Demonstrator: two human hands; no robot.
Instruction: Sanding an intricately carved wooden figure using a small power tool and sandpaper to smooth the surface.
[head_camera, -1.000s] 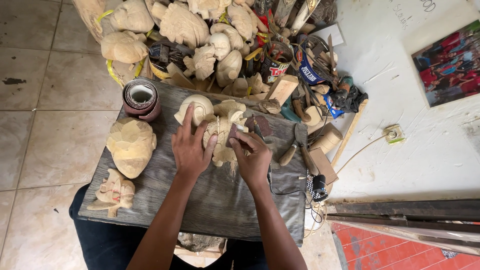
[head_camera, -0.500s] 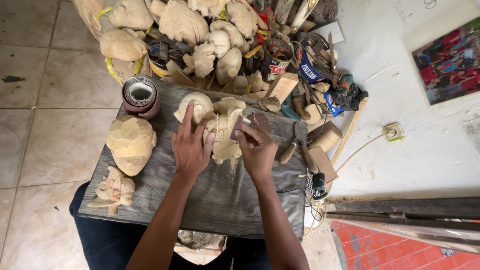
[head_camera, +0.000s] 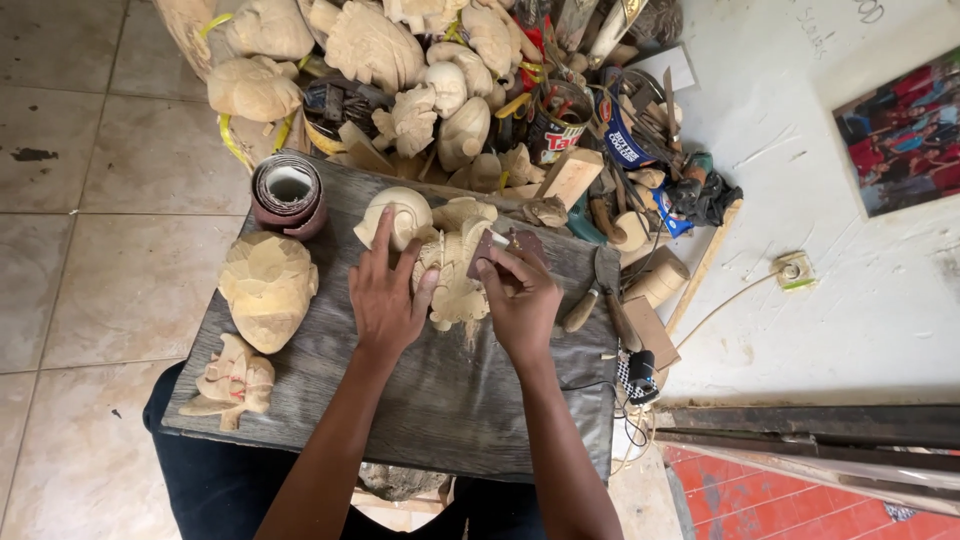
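Since a second ago the right hand (head_camera: 522, 300) has slid up from the carving's lower right edge to its top, so the sandpaper piece (head_camera: 492, 252) it pinches now sits on the upper part. That pale wooden carving (head_camera: 455, 275) lies mid-counter (head_camera: 440, 400), on the far half of the dark board. Left hand (head_camera: 385, 295) lies flat with fingers spread, pressing the carving's left side, both forearms reaching straight in. Two more carvings, a big mask (head_camera: 268, 288) and a small figure (head_camera: 232, 380), sit left, one sandpaper roll (head_camera: 288, 195) behind them.
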